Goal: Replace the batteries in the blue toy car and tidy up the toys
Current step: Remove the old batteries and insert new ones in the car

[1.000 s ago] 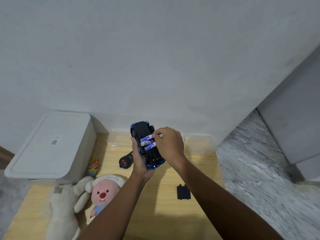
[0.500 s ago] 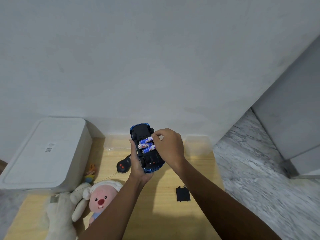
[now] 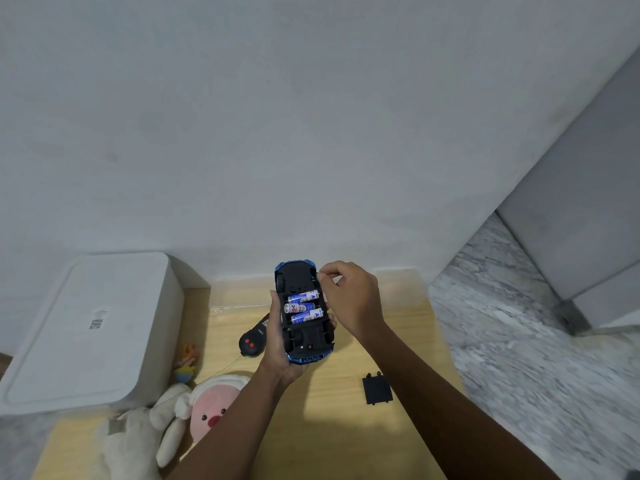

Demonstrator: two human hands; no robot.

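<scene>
The blue toy car [image 3: 304, 337] is held upside down above the wooden mat, its black underside facing me. Its battery bay is uncovered and holds three blue-and-white batteries [image 3: 304, 307] side by side. My left hand [image 3: 277, 351] grips the car from the left and below. My right hand [image 3: 349, 296] is curled against the car's right edge beside the batteries, fingertips pinched together; whether it holds anything small is hidden. The black battery cover [image 3: 376, 390] lies flat on the mat to the right.
A black remote control [image 3: 252, 341] with red buttons lies left of the car. A pink-faced plush [image 3: 214, 407], a white plush rabbit [image 3: 138, 441] and a small colourful figure [image 3: 187, 363] lie at lower left. A white lidded bin [image 3: 86, 327] stands left. Marble floor [image 3: 536, 358] is at right.
The car has turned a little straighter in my left hand. My right hand has drawn its fingers off the batteries to the car's right edge. The camera view has shifted slightly.
</scene>
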